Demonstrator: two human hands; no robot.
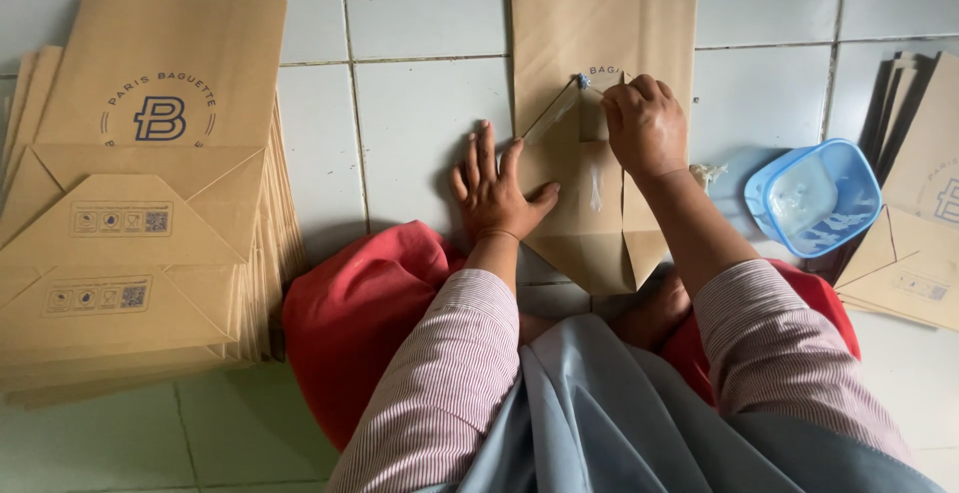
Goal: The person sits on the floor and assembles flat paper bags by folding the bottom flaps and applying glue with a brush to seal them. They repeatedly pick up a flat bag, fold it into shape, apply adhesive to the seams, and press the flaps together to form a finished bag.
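Nearest me, red cloth lies below my left hand, which presses flat and open on the brown paper bag. Right hand pinches a small blue-tipped glue stick over the fold. I reckon too much glue could smear, since the blue tub sits just right.

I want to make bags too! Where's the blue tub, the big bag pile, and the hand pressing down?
Blue tub (844, 168), head view, on its far rim.
Bag pile (130, 243), head view, on the top bag's folded bottom.
Left hand (494, 193), head view, on its back.
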